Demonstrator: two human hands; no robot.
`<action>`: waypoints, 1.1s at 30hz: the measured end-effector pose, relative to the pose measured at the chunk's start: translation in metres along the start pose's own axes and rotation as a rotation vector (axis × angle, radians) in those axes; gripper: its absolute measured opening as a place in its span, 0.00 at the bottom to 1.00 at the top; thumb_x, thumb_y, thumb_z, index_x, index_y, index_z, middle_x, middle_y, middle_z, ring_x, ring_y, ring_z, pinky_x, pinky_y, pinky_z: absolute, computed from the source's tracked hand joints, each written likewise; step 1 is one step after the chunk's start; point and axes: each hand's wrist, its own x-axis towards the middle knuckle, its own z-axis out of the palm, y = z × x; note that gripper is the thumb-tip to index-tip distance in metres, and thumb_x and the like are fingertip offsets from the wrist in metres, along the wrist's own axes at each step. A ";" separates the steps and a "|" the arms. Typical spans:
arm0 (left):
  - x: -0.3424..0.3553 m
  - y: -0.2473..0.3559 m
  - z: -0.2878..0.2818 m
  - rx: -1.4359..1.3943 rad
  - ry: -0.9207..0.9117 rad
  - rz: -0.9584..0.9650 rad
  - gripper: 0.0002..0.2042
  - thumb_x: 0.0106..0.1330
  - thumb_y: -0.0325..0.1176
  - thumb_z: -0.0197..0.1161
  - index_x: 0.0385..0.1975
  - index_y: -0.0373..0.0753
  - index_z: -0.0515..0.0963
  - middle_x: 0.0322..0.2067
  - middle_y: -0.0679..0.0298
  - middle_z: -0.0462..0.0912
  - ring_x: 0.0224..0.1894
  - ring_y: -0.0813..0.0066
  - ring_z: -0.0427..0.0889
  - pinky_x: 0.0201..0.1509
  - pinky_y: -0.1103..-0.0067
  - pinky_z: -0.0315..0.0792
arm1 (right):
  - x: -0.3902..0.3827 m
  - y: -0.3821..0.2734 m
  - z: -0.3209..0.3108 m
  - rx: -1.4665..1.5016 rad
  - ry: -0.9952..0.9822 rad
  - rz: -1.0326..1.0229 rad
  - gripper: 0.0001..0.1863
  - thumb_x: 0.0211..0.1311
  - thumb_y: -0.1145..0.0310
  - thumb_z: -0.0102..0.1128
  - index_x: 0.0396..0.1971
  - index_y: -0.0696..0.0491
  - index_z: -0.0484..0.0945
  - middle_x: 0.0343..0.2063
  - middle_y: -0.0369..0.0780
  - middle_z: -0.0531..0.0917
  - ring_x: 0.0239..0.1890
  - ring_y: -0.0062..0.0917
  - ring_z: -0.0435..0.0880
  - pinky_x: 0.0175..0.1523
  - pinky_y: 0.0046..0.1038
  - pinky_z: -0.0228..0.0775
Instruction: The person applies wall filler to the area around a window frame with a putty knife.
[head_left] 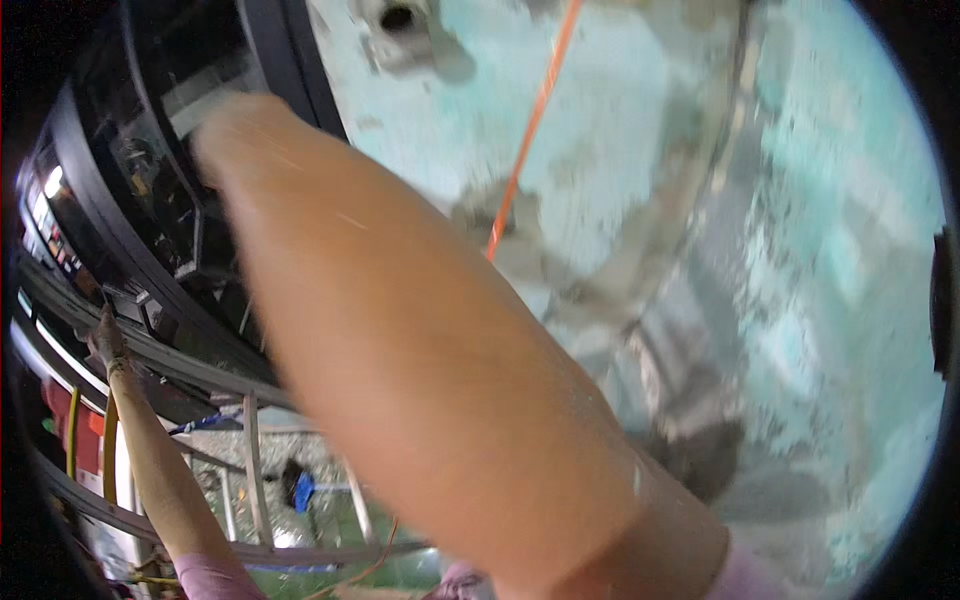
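My right forearm crosses the middle of the view, reaching up and left in front of a dark window frame (290,60). At its far end my right hand (240,125) is smeared by motion. Its fingers are hidden, so whether it holds anything does not show. Far off to the left, my left hand (105,340) is closed on the upper rail of a grey metal ladder (190,360). Both arms have pink sleeves. To the right of the forearm rises a patchy pale teal wall (630,90) with grey smears.
A taut orange cord (530,140) runs down the wall. Near the top, a round opening (397,17) sits in a rough grey patch. Below the ladder lies a greenish, speckled floor (345,520) with a blue item (303,490) on it. Yellow bars (110,450) stand at the lower left.
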 end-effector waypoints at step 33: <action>0.007 0.357 -0.127 -1.000 0.225 0.365 0.29 0.55 0.40 0.70 0.54 0.31 0.70 0.42 0.62 0.79 0.44 0.71 0.76 0.50 0.76 0.68 | 0.157 -0.033 -0.408 -0.094 1.142 -0.322 0.19 0.56 0.66 0.57 0.44 0.62 0.78 0.34 0.59 0.80 0.41 0.52 0.79 0.50 0.42 0.71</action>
